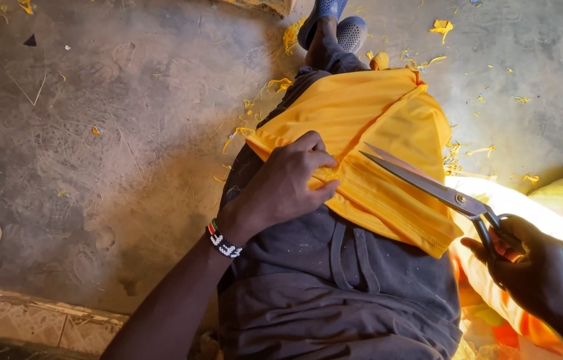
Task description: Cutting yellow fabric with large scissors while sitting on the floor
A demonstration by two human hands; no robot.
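Fingers (318,160) pinch yellow cloth (375,127); scissors (428,187) open beside, scraps (441,27) around.

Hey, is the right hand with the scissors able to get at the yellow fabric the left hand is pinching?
Probably yes: the scissors in the right hand already have open blades over the yellow fabric, tips beside the left hand, nothing between.

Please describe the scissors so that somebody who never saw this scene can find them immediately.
Start at the bright yellow fabric draped over the person's lap in dark grey trousers. At its right edge, the right hand holds long metal scissors with dark handles, blades open and pointing left. They are the only shiny metal thing here.
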